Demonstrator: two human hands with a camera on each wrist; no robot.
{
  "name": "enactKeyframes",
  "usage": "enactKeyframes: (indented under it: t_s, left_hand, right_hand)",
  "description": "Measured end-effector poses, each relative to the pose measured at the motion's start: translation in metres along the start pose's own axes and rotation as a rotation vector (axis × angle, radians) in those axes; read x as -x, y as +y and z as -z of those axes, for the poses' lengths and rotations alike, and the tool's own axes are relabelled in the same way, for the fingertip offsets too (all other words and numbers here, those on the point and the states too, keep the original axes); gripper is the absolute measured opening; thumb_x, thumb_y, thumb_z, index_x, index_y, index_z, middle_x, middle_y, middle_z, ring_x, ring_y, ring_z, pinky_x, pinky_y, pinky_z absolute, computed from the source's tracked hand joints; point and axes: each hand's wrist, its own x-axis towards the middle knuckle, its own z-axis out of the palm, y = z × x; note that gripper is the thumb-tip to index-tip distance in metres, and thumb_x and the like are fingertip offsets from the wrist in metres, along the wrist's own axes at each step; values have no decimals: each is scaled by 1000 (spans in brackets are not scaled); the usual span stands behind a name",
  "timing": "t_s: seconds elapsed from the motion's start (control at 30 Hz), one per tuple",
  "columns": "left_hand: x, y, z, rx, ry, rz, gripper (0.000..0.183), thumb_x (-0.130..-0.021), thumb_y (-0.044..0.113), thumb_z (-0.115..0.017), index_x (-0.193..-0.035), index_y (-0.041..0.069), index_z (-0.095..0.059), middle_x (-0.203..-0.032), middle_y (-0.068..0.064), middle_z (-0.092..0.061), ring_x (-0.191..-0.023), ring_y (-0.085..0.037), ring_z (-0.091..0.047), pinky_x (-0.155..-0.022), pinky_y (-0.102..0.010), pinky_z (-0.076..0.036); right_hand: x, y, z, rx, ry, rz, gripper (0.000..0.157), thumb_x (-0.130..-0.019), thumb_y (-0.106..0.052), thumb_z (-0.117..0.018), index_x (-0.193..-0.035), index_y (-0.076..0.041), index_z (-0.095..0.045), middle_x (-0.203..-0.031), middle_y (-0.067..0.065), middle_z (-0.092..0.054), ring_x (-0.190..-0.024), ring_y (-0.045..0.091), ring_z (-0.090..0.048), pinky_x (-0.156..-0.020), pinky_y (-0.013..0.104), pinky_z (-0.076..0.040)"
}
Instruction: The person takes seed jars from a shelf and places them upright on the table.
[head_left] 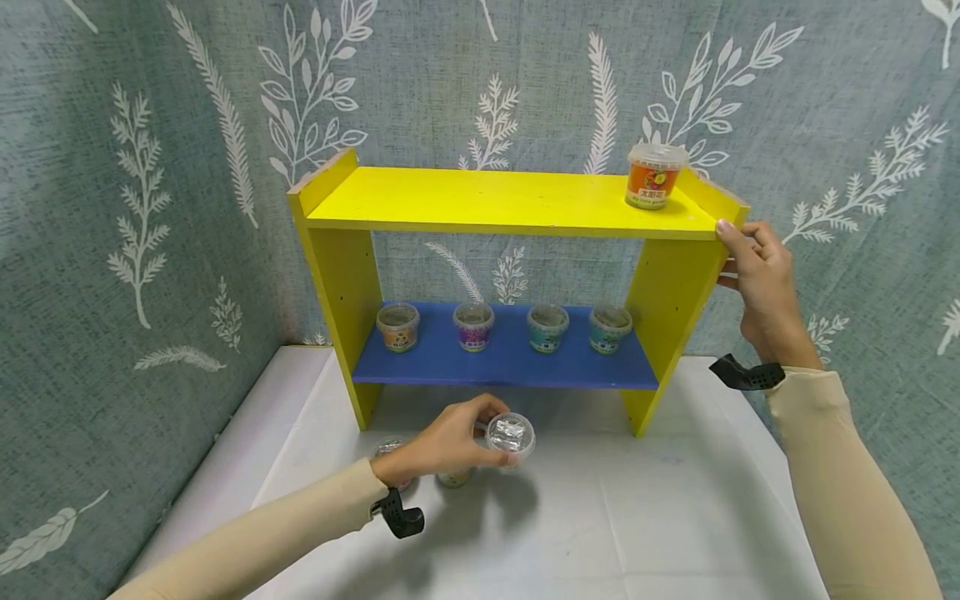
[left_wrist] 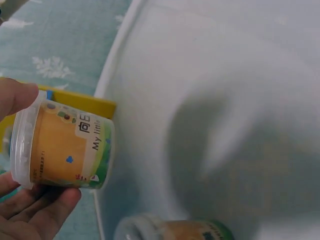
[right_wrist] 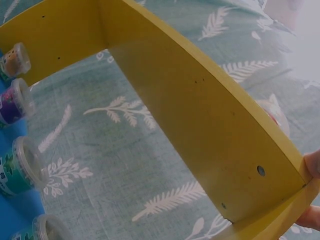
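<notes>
Pinching a lidded cup [head_left: 512, 433] between thumb and curled fingers of the left hand [head_left: 446, 437], close to its clear rim. Held up off the white surface [head_left: 637, 517], in front of the yellow shelf unit [head_left: 480, 200], with lid turned towards the head camera and something silvery showing through it. Wrapped in an orange label, green towards the base, with "My little" legible in the left wrist view. Gripping the upper right corner of the unit with the right hand [head_left: 768, 287], thumb at the front edge and fingers round the outer side. Near the left hand, on the surface, two more cups: one [head_left: 388, 447] mostly hidden behind the left wrist, another [head_left: 454, 478] just below the hand and partly covered by it. On the blue shelf [head_left: 510, 372], in a row and set apart, from left to right: an orange-labelled cup [head_left: 399, 331], a purple one [head_left: 473, 329] and two teal ones [head_left: 547, 331] [head_left: 610, 332]. Up on the top board, at the right end, upright: a red-orange cup [head_left: 651, 179] under a clear lid. Behind everything, grey-green fabric [head_left: 427, 100] printed with white leaves.
</notes>
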Motion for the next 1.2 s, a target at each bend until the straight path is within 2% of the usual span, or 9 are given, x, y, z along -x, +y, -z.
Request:
enactKeyframes:
  t_s: [0.27,0.53,0.83,1.07,1.2]
  left_hand:
    - [0,-11,-7,13,-6,24,59,-80,32,-91,-127,11,-62,-111,4,-68,-104,-14,-66,-91,-31,-56]
    - [0,-19,-13,24,-14,26,60,-80,32,-90,-126,7,-61,-111,-1,-68,-106,-21,-65,-93,-40,-57]
    - [-2,-26,-17,-39,-10,31,61,-80,35,-90,-125,7,-61,-111,-2,-68,-107,-24,-66,-89,-33,-56]
    - [-4,-30,-20,-46,-2,20,60,-78,34,-92,-123,6,-62,-111,-4,-69,-107,-26,-67,-89,-38,-56]
    - [-5,-30,-22,-62,-9,15,59,-78,34,-91,-122,7,-63,-110,-2,-69,-104,-22,-67,-89,-37,-56]
  right_hand:
    - [0,0,0,7,0,-3,32,-99,-42,-69,-117,-16,-62,-108,5,-59,-89,17,-60,-75,22,-52]
    - [1,-2,0,-5,-7,-6,31,-99,-41,-69,-116,-16,-62,-108,6,-58,-89,18,-60,-75,22,-52]
    - [1,-1,0,11,-5,-10,31,-99,-42,-68,-115,-17,-62,-108,6,-58,-88,17,-61,-75,23,-52]
    - [1,1,2,9,3,-11,29,-100,-41,-68,-114,-17,-62,-107,5,-59,-87,17,-60,-75,24,-51]
    - [0,2,2,16,9,-14,29,-100,-42,-68,-114,-18,-62,-106,5,-59,-87,17,-60,-75,25,-51]
